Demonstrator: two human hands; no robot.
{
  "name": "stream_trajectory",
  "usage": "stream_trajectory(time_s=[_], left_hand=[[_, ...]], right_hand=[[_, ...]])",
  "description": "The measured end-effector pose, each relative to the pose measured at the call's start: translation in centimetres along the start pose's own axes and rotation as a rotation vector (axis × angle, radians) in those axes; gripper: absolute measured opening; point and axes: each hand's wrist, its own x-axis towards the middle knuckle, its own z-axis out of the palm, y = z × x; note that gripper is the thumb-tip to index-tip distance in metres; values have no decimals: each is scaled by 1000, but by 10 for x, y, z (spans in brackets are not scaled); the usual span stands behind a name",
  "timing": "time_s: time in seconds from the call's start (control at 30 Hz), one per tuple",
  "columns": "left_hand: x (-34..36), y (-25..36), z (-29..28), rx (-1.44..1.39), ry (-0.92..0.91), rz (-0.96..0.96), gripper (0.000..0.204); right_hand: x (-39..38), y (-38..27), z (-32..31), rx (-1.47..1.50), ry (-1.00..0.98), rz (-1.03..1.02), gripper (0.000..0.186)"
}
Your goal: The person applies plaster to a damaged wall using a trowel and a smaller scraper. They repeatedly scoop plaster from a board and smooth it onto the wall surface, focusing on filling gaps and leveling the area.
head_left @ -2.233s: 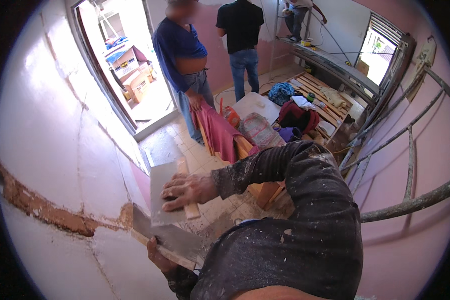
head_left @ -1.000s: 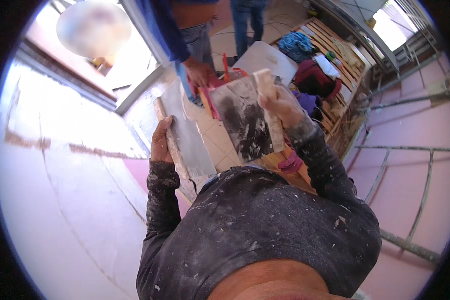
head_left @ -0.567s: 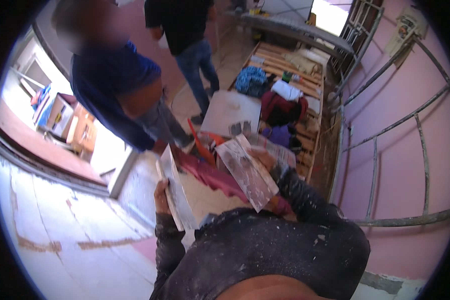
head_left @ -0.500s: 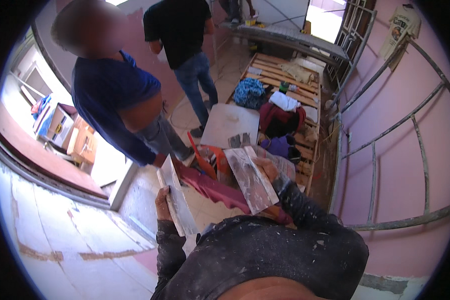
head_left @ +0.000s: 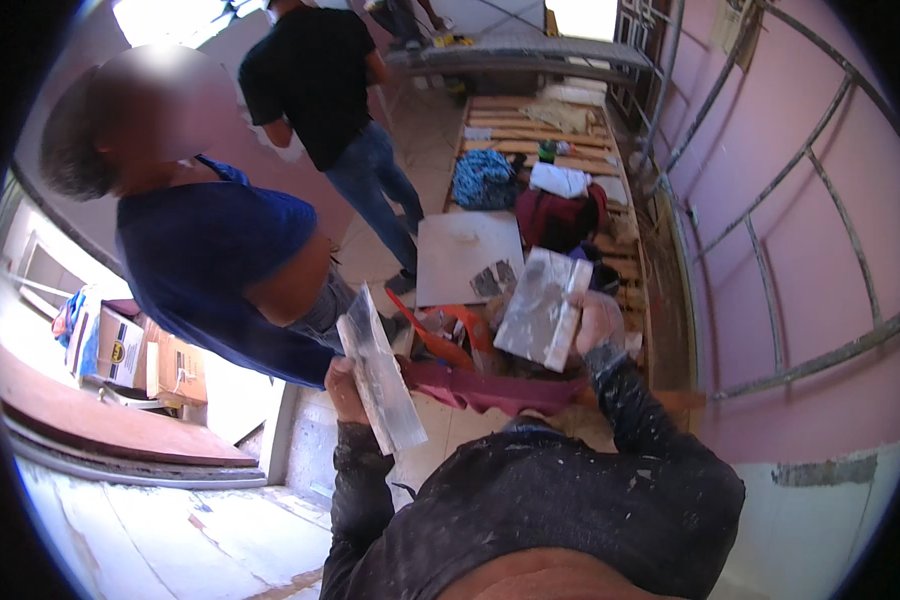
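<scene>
My left hand (head_left: 344,388) is closed on the edge of a wide putty blade (head_left: 378,372), a flat metal sheet smeared with white and held tilted in front of my left side. In my right hand (head_left: 598,318) is a second wide putty blade (head_left: 532,305), gripped by its pale back strip. Its broad grey face, streaked with white filler, is turned up toward me. The two blades are apart. Between and beyond them lie a pale board (head_left: 460,245) with dark grey patches and an orange-red thing (head_left: 448,338), partly hidden.
A person in a blue top (head_left: 220,240) stands close on my left; another in a black shirt (head_left: 315,75) is behind. A slatted wooden pallet (head_left: 535,130) bears clothes and bags. Metal scaffolding (head_left: 810,365) runs along the pink wall at right. Maroon cloth (head_left: 480,388) hangs below the blades.
My right hand has moved right, turning its blade from a diagonal slant to a flatter, more upright position. The left blade has shifted slightly right. The whole view has swung, and the blue-topped person appears nearer.
</scene>
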Motion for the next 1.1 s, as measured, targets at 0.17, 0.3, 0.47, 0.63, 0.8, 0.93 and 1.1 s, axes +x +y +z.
stream_trajectory(time_s=[0.17,0.3,0.47,0.63,0.8,0.93,1.1], left_hand=[[55,-10,-23,-260,-63,-154,37],[83,-19,-12,-240,61,-193,40],[143,-35,-39,-217,-82,-210,49],[184,-55,-53,-141,162,-143,51],[221,-93,-69,3,333,-168,57],[253,-115,-56,70,465,-287,65],[280,-138,-56,31,571,-297,74]], right_hand=[[64,7,-1,166,-94,111,43],[174,31,-9,-44,-187,-158,40],[360,117,9,-424,-118,-235,32],[465,190,57,-958,-16,-236,37],[567,260,80,-1154,-4,-177,42],[634,303,85,-1362,-59,-155,36],[686,340,107,-1459,-164,-238,35]])
